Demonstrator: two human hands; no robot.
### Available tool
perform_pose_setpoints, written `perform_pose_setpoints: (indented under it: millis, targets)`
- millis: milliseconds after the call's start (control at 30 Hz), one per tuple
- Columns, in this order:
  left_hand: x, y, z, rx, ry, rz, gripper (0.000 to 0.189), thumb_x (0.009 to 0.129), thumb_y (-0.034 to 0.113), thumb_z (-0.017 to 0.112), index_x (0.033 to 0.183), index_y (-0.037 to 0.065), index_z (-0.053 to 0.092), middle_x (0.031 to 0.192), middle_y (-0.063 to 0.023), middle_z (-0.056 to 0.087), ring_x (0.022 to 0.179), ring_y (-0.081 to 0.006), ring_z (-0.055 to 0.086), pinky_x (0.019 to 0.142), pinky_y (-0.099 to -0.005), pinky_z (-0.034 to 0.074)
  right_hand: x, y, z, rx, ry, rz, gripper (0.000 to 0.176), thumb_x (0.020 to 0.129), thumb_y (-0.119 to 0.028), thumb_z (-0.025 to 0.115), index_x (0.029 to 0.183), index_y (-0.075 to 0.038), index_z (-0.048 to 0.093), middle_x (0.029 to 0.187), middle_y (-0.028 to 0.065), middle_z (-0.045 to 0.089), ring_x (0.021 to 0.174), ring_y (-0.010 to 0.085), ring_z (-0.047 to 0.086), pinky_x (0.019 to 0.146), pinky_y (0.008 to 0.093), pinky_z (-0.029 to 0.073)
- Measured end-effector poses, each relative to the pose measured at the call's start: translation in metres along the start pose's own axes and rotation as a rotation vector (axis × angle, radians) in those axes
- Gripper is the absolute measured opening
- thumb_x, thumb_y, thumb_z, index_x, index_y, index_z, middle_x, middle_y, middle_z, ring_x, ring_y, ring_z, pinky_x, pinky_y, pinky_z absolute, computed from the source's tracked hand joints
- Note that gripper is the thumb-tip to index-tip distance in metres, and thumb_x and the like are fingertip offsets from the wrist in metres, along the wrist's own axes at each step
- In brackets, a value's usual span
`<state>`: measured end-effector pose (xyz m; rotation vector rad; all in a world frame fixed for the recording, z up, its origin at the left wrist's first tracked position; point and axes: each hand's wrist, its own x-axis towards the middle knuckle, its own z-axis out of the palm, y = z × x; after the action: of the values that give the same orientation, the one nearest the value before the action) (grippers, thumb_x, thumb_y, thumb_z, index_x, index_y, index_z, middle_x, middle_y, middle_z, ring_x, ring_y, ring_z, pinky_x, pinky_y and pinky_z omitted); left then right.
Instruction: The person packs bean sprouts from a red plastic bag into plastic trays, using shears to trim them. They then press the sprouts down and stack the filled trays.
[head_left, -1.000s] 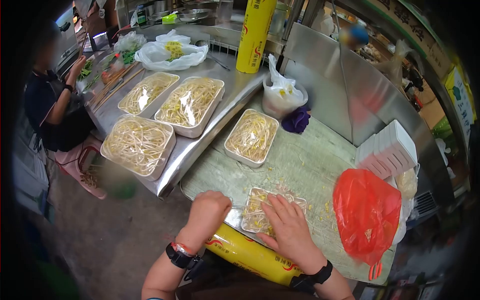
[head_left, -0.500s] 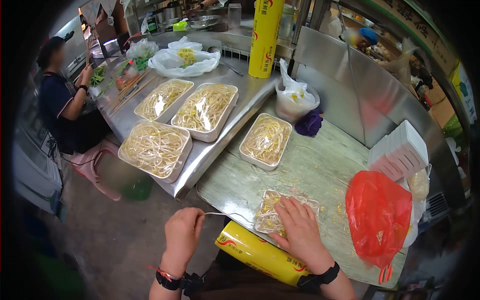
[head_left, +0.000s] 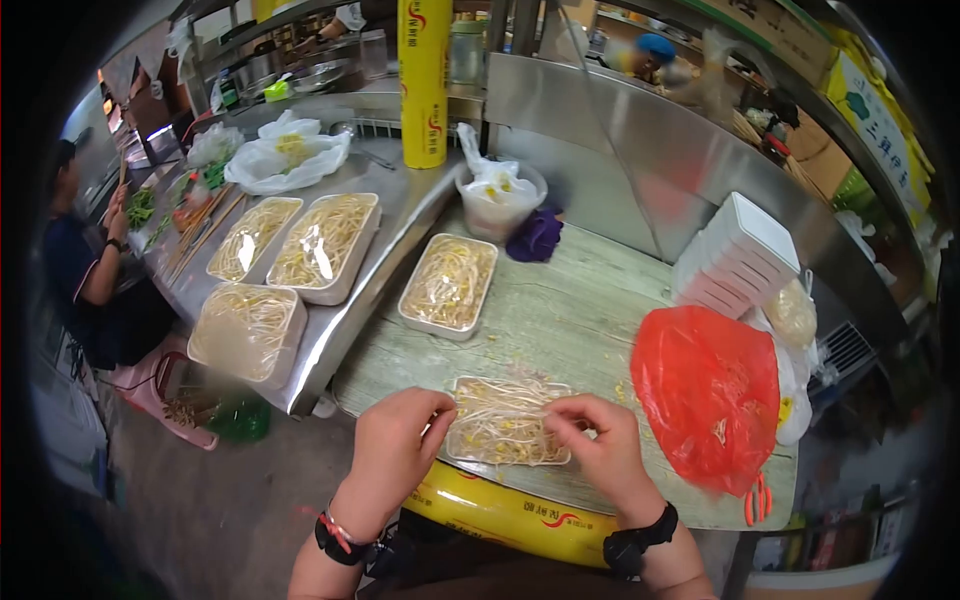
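Bends both bare hands over a white, shallow rectangular tray (head_left: pixel 508 425) heaped with pale, yellow-tipped bean sprouts, lying on the pale wood-grain tabletop (head_left: pixel 600 290) close to the body. Brings the left hand (head_left: pixel 400 435) to the tray's left rim, with fingers curled and thumb and forefinger narrowly apart; cannot tell whether anything thin is between them. Sets the right hand (head_left: pixel 602 445) at the tray's right part, over the sprouts, with fingers bent and thumb near the fingertips; cannot tell whether a strand is pinched there. Has a yellow printed roll (head_left: pixel 510 518) lying crosswise just in front of the body, on the near side of the tray. Has a film-covered white tray of sprouts (head_left: pixel 448 285) farther off on the tabletop, with a crumpled purple item (head_left: pixel 535 235) beside a translucent tub (head_left: pixel 478 212) beyond it. Has a glossy red plastic bag (head_left: pixel 705 395) to the right, near a stack of white trays (head_left: pixel 740 255), with orange handles (head_left: pixel 758 500) by its lower end. Shows three more filled trays (head_left: pixel 325 248) on the steel counter (head_left: pixel 385 185) to the left.
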<state>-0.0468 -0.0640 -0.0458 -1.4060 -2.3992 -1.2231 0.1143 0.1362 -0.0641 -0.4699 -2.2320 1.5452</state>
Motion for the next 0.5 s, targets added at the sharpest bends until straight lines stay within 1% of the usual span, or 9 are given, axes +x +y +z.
perform_pose_setpoints:
  millis: [67,100,133,200,233,267,300,367,500]
  targets:
    - [0.01,-0.003,0.014,-0.044,-0.035,-0.008,0.01,0.084,0.003,0.076,0.093,0.004,0.072,0.084,-0.0119,0.069,0.077,-0.0309,0.069,0.067,-0.037,0.053,0.002,0.006,-0.015,0.026,0.081,-0.025,0.015,0.09,-0.011,0.077,0.103,-0.002,0.076,0.089,0.0083,0.074,0.078,0.0165,0.07,0.067,0.0267,0.053]
    - [0.014,-0.004,0.02,-0.072,-0.056,-0.008,0.01,0.084,0.003,0.077,0.092,0.004,0.073,0.085,-0.0118,0.069,0.078,-0.031,0.069,0.067,-0.0371,0.053,0.004,-0.001,-0.023,-0.177,0.061,-0.044,0.015,0.088,-0.011,0.077,0.101,-0.005,0.076,0.091,0.0078,0.072,0.079,0.021,0.068,0.07,0.0302,0.053]
    - [0.018,-0.005,0.026,-0.1,-0.076,-0.008,0.009,0.084,0.004,0.077,0.092,0.005,0.073,0.085,-0.0117,0.069,0.079,-0.0311,0.069,0.067,-0.0371,0.054,0.004,0.007,-0.024,-0.177,0.068,-0.045,0.015,0.088,-0.011,0.077,0.101,-0.005,0.076,0.091,0.0078,0.072,0.079,0.021,0.068,0.07,0.0302,0.053]
    - [0.019,-0.008,0.037,-0.05,-0.095,0.013,0.009,0.082,0.006,0.078,0.09,0.005,0.074,0.087,-0.0113,0.069,0.083,-0.0317,0.069,0.071,-0.0393,0.054,0.006,0.032,-0.022,-0.362,0.123,-0.236,0.013,0.086,-0.011,0.078,0.098,-0.006,0.075,0.097,0.007,0.07,0.09,0.0267,0.066,0.078,0.0352,0.054]
    - [0.019,-0.009,0.039,0.043,-0.133,0.029,0.009,0.081,0.007,0.079,0.089,0.006,0.074,0.088,-0.0111,0.069,0.085,-0.0323,0.069,0.074,-0.0404,0.055,0.004,0.038,-0.021,-0.36,0.129,-0.234,0.013,0.086,-0.011,0.078,0.098,-0.006,0.075,0.097,0.007,0.07,0.09,0.0267,0.066,0.078,0.0352,0.054]
    - [0.019,-0.01,0.04,0.136,-0.172,0.044,0.01,0.08,0.007,0.079,0.088,0.006,0.074,0.089,-0.0109,0.07,0.087,-0.0329,0.068,0.077,-0.0416,0.055,0.003,0.042,-0.018,-0.395,0.119,-0.235,0.014,0.085,-0.011,0.078,0.097,-0.007,0.075,0.102,0.0067,0.069,0.096,0.0285,0.065,0.083,0.0375,0.053]
    - [0.017,-0.011,0.04,0.139,-0.176,0.045,0.01,0.08,0.007,0.079,0.088,0.006,0.074,0.089,-0.0109,0.07,0.087,-0.0329,0.068,0.077,-0.0416,0.055,0.002,0.044,-0.015,-0.429,0.108,-0.236,0.014,0.084,-0.012,0.079,0.097,-0.008,0.075,0.107,0.0064,0.069,0.103,0.0302,0.063,0.087,0.0398,0.053]
    - [0.01,-0.013,0.038,0.105,-0.167,0.029,0.015,0.079,0.008,0.08,0.092,0.006,0.075,0.092,-0.0111,0.07,0.091,-0.034,0.068,0.08,-0.0427,0.054,0.001,0.044,-0.014,-0.433,0.109,-0.242,0.017,0.083,-0.013,0.079,0.099,-0.008,0.075,0.109,0.0071,0.068,0.105,0.0303,0.063,0.088,0.0396,0.053]
    - [0.005,-0.012,0.021,0.079,-0.126,0.009,0.02,0.08,0.007,0.079,0.099,0.005,0.074,0.097,-0.0119,0.07,0.093,-0.0348,0.067,0.08,-0.0421,0.054,-0.003,0.036,-0.018,-0.41,0.116,-0.246,0.026,0.082,-0.014,0.08,0.106,-0.006,0.073,0.112,0.01,0.068,0.108,0.0308,0.063,0.09,0.0391,0.053]
